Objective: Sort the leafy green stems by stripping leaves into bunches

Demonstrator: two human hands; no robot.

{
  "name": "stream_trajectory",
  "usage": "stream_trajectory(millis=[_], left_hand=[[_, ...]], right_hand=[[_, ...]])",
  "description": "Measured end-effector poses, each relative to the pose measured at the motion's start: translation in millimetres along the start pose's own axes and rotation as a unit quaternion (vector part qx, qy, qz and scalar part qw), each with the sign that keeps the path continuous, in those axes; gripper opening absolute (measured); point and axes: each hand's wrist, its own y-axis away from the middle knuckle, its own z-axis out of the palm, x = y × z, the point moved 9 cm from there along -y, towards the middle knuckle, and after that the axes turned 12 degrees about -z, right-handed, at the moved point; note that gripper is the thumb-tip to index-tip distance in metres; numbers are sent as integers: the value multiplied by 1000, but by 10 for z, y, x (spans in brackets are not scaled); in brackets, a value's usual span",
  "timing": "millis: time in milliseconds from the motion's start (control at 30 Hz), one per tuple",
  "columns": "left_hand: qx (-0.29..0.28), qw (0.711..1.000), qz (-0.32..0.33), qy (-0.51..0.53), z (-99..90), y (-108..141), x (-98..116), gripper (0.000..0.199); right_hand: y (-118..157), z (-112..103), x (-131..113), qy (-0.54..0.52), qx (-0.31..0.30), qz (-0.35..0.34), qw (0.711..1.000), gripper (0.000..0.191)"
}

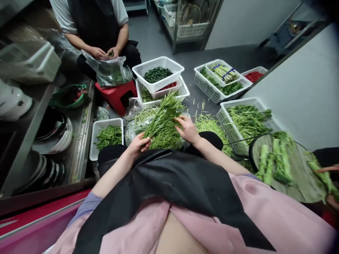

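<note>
My left hand (pixel 138 144) is closed round the lower ends of a bunch of leafy green stems (pixel 161 114). The bunch slants up and to the right, with its leafy tops away from me. At the right side of those leaves is my right hand (pixel 188 129), its thumb and fingertips bent together on the leaf edges. Below the bunch, in front of my knees, lies a pile of loose greens (pixel 165 139) on clear plastic. A white basket of cut greens (pixel 109 135) stands left of my left hand. Pale green trimmings (pixel 209 125) cover the floor right of my right hand.
Stacked white baskets with green chillies (pixel 157 74) stand ahead. Baskets of greens (pixel 247 118) and bundled stalks (pixel 224 73) are at the right. Thick stems lie on a round board (pixel 299 183), a hand beside them. A co-worker (pixel 96 24) sits behind a red stool (pixel 116 98). Left is a metal shelf (pixel 79 151).
</note>
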Motion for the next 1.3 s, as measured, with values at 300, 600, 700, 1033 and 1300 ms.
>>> stream_trajectory(millis=[300, 600, 700, 1033, 1300], left_hand=[[15, 997, 25, 66, -43, 212, 29, 37], [-40, 991, 21, 123, 31, 234, -42, 32], [-43, 993, 17, 108, 83, 216, -51, 34], [-1, 999, 25, 47, 29, 221, -53, 37], [-16, 999, 20, 46, 90, 211, -77, 38]], right_hand=[[-33, -132, -343, -63, 79, -44, 994, 18], [80, 319, 39, -502, 116, 279, 810, 26], [14, 497, -192, -573, 74, 282, 766, 31], [19, 356, -90, -395, 123, 241, 878, 23], [-12, 594, -329, -644, 105, 300, 696, 39]])
